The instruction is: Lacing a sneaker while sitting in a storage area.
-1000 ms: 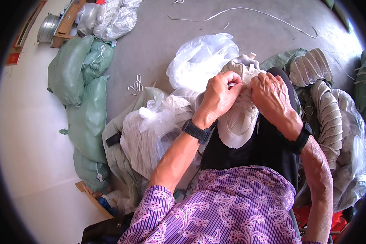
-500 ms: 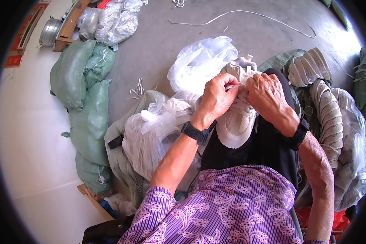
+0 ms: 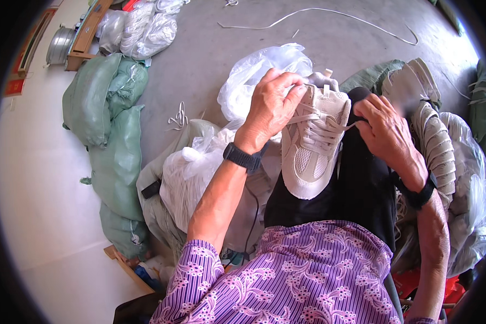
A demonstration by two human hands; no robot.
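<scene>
Two even pulls should suit the beige shoe (image 3: 310, 156): left hand (image 3: 272, 110) fingers together at its upper edge, right hand (image 3: 386, 129) fingers clamped on the lace (image 3: 341, 128).

Lace (image 3: 349, 127) across gap right of shoe (image 3: 313, 143)

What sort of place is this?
Probably a shoe workshop or storeroom: bulging green woven sacks lie along a white wall, what look like stacked beige shoe parts lie at right, and the left hand touches a beige mesh lace-up shoe.
</scene>
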